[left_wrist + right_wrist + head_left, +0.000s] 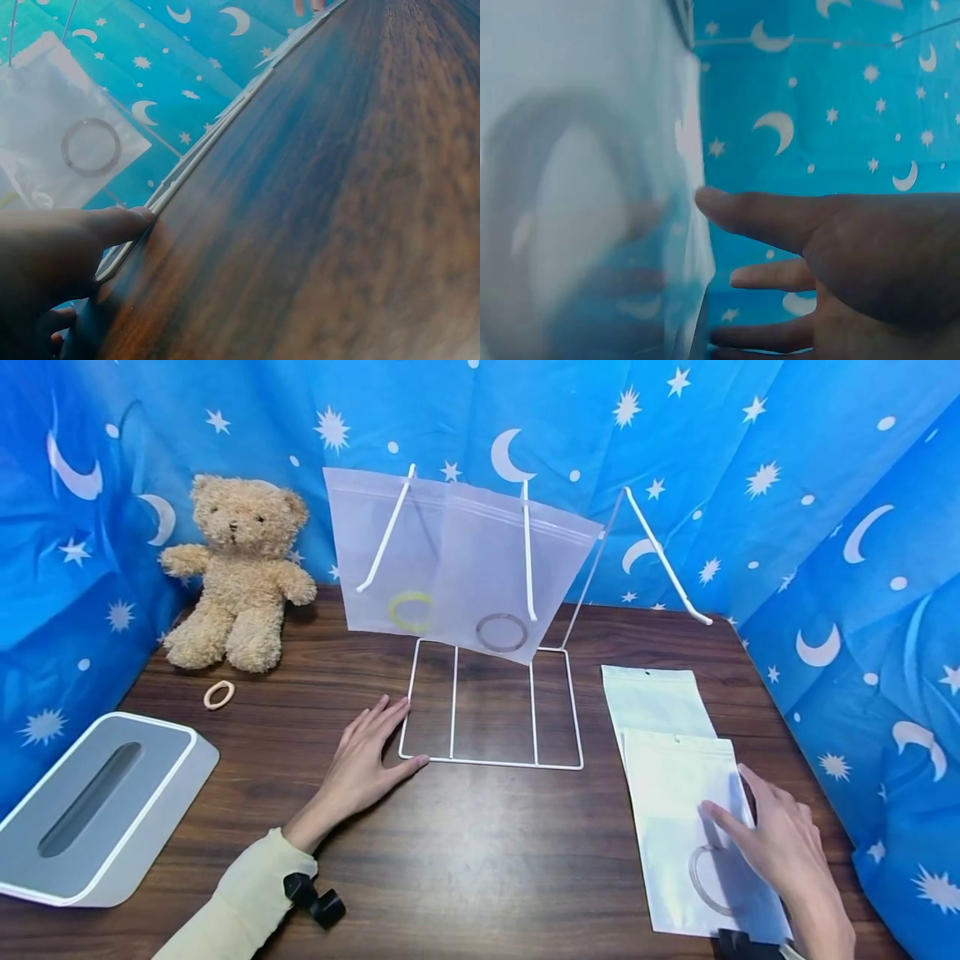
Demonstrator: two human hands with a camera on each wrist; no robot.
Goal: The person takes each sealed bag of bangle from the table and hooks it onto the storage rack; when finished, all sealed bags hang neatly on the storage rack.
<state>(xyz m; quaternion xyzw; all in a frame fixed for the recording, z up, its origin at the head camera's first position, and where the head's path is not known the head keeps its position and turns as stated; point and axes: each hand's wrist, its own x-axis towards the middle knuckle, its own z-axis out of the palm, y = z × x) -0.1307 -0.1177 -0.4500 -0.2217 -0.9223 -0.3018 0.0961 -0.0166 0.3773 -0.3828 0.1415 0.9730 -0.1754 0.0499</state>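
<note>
A white wire rack [491, 763] stands mid-table with three slanted prongs at its top. Two translucent zip bags hang from it: one [375, 539] shows a yellow ring, the other [517, 560] a grey-brown ring. My left hand [365, 768] rests at the rack base's front left corner, fingers spread; the left wrist view shows the thumb [124, 223] touching the wire. Over the right edge of a white zip bag [675, 827] with a ring inside, my right hand [783, 839] is spread, its thumb [757, 217] straight. Another white bag [652, 697] lies partly beneath that one.
A teddy bear [240, 568] sits at the back left, with a small pale wooden ring [219, 695] in front of it. On the left edge stands a grey and white tissue box [153, 810]. A blue star-and-moon curtain [570, 410] surrounds the table.
</note>
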